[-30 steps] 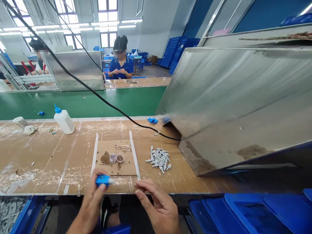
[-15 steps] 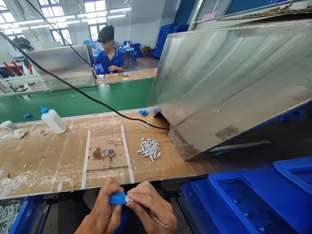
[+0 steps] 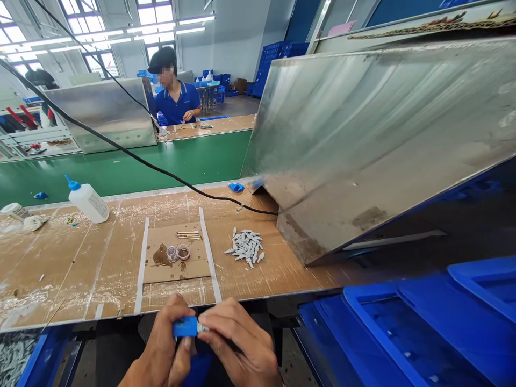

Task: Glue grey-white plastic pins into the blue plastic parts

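Held in front of the table edge, a small blue block [image 3: 185,327] is pinched between the thumb and fingers of my left hand [image 3: 163,338]. My right hand [image 3: 242,338] grips a small grey-white plastic piece [image 3: 202,327] whose end meets the block's right side; how far it goes in cannot be made out. A pile of similar grey-white pieces [image 3: 245,246] lies on the table beyond my right hand. Left of the pile, a cardboard sheet [image 3: 177,271] bears two small round cups [image 3: 183,251], several cotton swabs [image 3: 188,235] and a brown wet stain.
A white bottle with a blue nozzle [image 3: 89,203] stands at left. A large metal hood [image 3: 363,145] and blue crates [image 3: 387,333] flank the right. A black cable [image 3: 177,176] crosses the table. Beyond the green belt [image 3: 193,156] a co-worker [image 3: 177,102] sits.
Both hands have shifted slightly left with the blue block and the grey-white piece still together. The co-worker's head has moved a little, and the camera view has shifted slightly.
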Available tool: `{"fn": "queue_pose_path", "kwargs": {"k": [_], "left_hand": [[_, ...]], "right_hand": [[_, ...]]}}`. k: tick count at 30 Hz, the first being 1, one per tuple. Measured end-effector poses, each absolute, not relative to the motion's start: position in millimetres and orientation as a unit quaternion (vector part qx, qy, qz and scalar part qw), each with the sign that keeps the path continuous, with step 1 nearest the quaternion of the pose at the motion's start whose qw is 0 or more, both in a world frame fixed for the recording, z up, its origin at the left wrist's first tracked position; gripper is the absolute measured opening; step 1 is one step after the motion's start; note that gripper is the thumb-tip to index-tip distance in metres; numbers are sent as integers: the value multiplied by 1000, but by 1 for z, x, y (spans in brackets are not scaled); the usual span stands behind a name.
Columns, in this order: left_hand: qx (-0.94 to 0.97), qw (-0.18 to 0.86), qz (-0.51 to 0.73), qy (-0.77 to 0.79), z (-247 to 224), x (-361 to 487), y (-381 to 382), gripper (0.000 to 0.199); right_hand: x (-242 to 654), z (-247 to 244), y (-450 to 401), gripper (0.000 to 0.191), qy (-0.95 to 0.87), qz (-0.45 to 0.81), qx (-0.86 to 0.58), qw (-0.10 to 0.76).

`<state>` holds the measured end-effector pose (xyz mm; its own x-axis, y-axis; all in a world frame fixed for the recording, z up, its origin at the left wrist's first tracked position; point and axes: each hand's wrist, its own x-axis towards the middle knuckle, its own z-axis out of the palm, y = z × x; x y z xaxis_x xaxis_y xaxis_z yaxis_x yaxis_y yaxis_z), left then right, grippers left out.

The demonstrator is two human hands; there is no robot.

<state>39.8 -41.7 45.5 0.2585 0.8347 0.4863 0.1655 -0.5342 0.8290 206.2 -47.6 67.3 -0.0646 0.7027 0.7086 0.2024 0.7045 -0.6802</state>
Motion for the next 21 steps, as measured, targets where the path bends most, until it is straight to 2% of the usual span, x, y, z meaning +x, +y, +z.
{"fn": "queue_pose_path", "kwargs": {"k": [3, 6, 8, 9, 13, 18, 21], "left_hand": [[556, 405, 569, 450, 59, 25, -25, 20], [320, 491, 678, 443, 75, -12, 19, 14], [154, 555, 676, 460, 79, -41, 54, 10], [122, 565, 668, 469, 79, -54, 70, 15], [80, 586, 653, 474, 68, -83, 134, 29], [113, 580, 699, 403, 69, -82, 208, 41], [130, 565, 718, 385, 72, -78, 222, 43]], "right_hand": [[214, 61, -35, 24, -685, 169, -373, 603], [237, 41, -20, 22, -631, 141, -468, 602], [255, 21, -12, 22, -588, 147, -543, 581], [263, 11, -9, 25, -570, 157, -574, 567], [284, -25, -3, 36, -559, 167, -616, 529], [292, -37, -2, 32, -620, 95, -590, 508], [294, -39, -2, 25, -661, 54, -563, 494]]}}
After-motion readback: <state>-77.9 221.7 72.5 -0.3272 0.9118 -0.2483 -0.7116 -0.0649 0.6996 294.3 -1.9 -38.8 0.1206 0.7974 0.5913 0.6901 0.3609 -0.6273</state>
